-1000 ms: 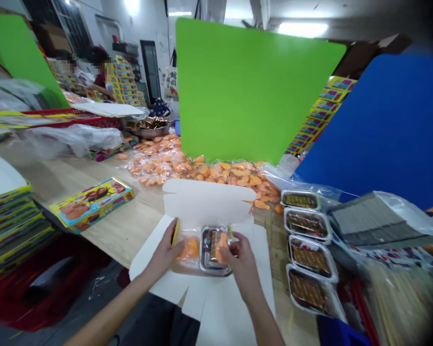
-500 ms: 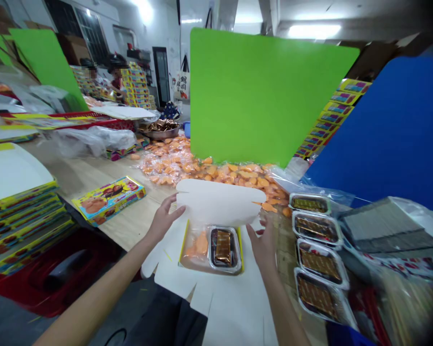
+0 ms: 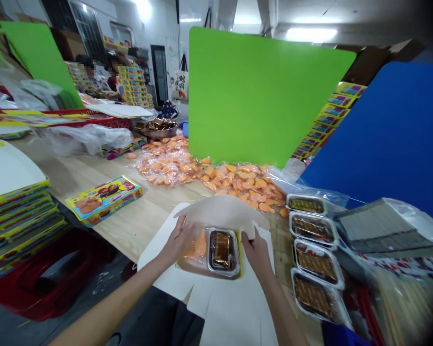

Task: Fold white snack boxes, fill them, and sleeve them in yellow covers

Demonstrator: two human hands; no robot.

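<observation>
Under left hand (image 3: 175, 242) — orange packet (image 3: 198, 247) half-hidden

Your bare left hand (image 3: 176, 242) and bare right hand (image 3: 258, 252) reach forward, close together, both curving downward.

Bright ceiling lights (image 3: 311, 34), glare on the far wall (image 3: 144, 10), wide-angle bending at the edges, dark blurred right corners
</observation>
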